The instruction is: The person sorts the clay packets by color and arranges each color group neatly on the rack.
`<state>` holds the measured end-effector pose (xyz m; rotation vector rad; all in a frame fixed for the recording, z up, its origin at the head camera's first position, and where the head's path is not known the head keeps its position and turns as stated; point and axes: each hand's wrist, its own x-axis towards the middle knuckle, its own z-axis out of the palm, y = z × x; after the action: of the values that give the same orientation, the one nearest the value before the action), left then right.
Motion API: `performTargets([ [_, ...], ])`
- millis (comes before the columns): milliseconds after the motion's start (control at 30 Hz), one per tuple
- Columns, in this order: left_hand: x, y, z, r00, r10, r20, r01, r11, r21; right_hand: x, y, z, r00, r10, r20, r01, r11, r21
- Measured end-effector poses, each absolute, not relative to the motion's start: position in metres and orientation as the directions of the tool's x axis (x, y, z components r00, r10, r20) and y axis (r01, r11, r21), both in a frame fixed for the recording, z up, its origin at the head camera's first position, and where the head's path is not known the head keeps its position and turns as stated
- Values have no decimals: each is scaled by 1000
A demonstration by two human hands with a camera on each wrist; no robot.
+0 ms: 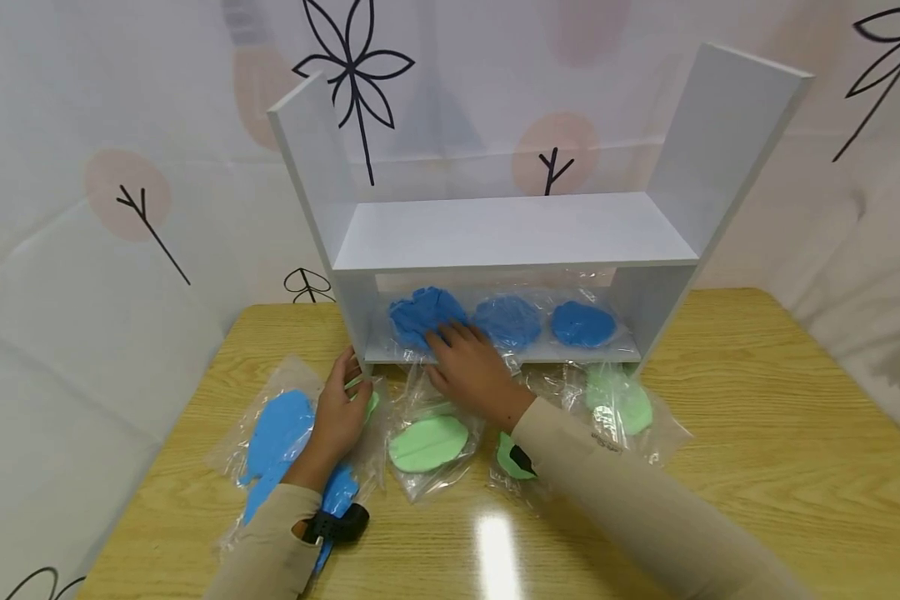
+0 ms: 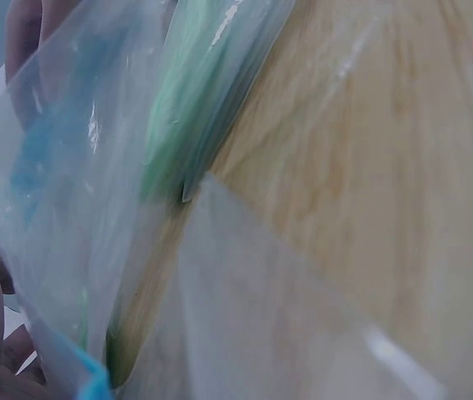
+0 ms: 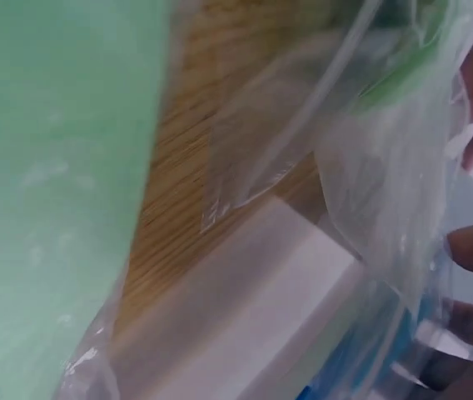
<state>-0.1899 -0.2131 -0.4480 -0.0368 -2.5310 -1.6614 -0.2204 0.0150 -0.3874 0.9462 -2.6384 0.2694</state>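
Inside the lower tier of a white shelf unit [image 1: 517, 233] lie three clear bags of blue dough-like stuff. My right hand [image 1: 472, 371] rests its fingers on the front of the leftmost blue bag [image 1: 423, 312]; the right wrist view shows the thumb and fingers beside loose clear plastic [image 3: 386, 183]. Near the shelf's lower left corner is my left hand [image 1: 339, 412], its fingers loosely bent by the side panel. Under and beside that hand are a bagged green piece [image 2: 186, 100] and larger bagged blue pieces [image 1: 277, 433]. Its fingertips are partly hidden in the left wrist view.
Bagged green flat pieces lie along the shelf's front: one at the middle [image 1: 429, 443], one partly under the right sleeve [image 1: 512, 458], another at right [image 1: 630, 404]. A wooden table [image 1: 780, 417] bears everything. A patterned cloth [image 1: 457, 100] hangs behind.
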Motion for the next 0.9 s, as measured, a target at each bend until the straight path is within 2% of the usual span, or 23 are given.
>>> performTargets([
  [167,-190,-212,-446,-993,-42,107,81,401,913,-211,26,-385,-694,-585,419,-672,735,-88],
  [400,-190,-212,-446,-994,-42,105,79,410,909,-196,53,-379,-698,-568,436,-677,721,-145],
  [900,-189,-212,-446,-993,-28,113,92,397,913,-171,133,-375,-649,-423,632,-672,709,-216],
])
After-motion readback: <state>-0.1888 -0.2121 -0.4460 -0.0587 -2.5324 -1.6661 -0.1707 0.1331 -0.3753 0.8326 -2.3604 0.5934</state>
